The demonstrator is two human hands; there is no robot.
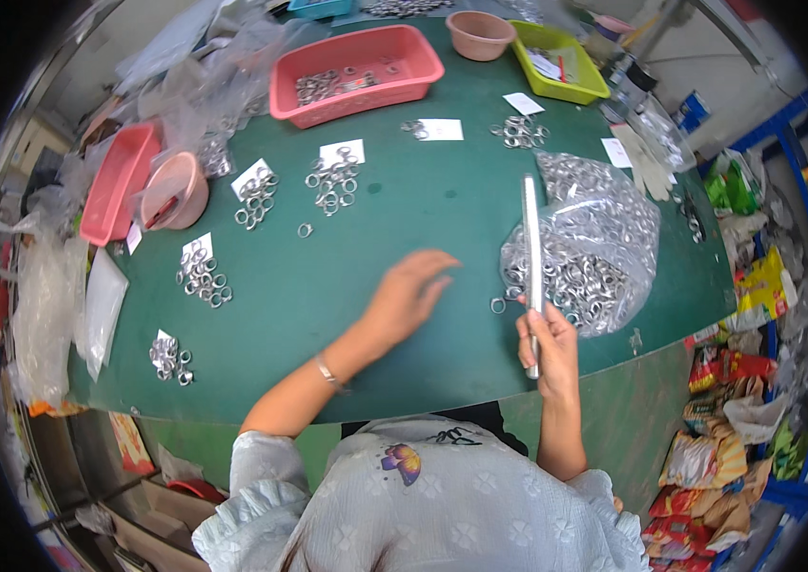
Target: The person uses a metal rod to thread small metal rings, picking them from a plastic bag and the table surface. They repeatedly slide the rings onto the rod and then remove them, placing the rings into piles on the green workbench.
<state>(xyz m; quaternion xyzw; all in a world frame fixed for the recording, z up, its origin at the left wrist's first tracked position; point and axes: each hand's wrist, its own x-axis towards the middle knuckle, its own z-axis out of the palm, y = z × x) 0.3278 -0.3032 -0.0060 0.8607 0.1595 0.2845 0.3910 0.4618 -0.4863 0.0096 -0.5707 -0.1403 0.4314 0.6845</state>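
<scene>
1. The metal rod point(531, 257) is in the right hand point(551, 345), over the right half of the desk point(423, 367). Its long axis runs from the near edge toward the far edge, and its lower end juts out below the grip.
2. The clear bag of rings point(604, 224) lies to the rod's right, and the rod overlaps the bag's left side in this view; whether they touch, I cannot tell.
3. The right hand is closed around the rod's lower part, thumb laid along it.
4. A loose ring point(498, 305) lies on the desk just left of the rod, between the two hands and nearer the right.
5. The left hand point(410, 291) is farther left, apart from the rod, thumb and curved fingers spread; nothing shows in its grasp. Contact with the desk is unclear.
6. Beyond, ring piles point(332, 183) with white cards sit toward the desk's left and far edges.
</scene>
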